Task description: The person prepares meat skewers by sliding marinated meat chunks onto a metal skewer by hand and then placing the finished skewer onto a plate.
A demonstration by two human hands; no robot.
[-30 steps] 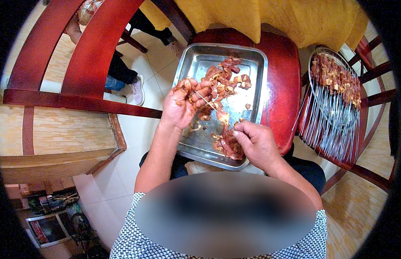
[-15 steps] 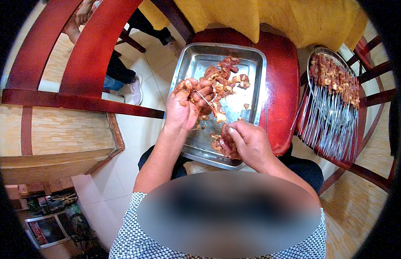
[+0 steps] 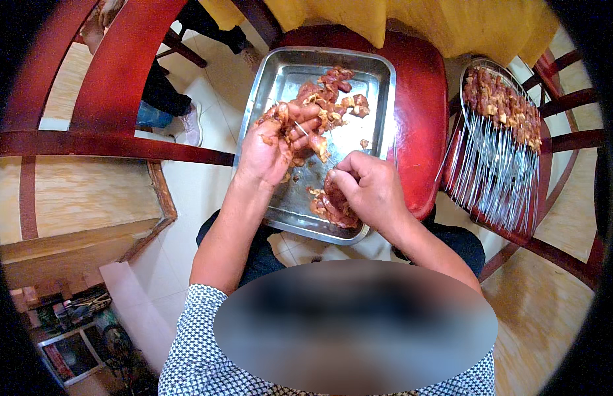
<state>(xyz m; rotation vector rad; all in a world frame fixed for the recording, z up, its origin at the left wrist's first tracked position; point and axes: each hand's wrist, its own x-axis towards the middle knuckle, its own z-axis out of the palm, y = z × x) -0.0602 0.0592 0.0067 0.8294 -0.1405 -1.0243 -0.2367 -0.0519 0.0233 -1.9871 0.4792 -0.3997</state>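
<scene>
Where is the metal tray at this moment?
In the head view, the tray is just above centre, beneath the left hand and right hand, overlapping the red seat, with the finished skewers farther right.

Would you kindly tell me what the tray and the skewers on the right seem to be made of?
Tray: likely stainless steel, smooth and shiny, judging by its silvery sheen and bright reflections. Skewers: probably polished metal, given their silvery glints.

No readable lettering, labels, brands, numbers or signs on anything in the head view.
</scene>
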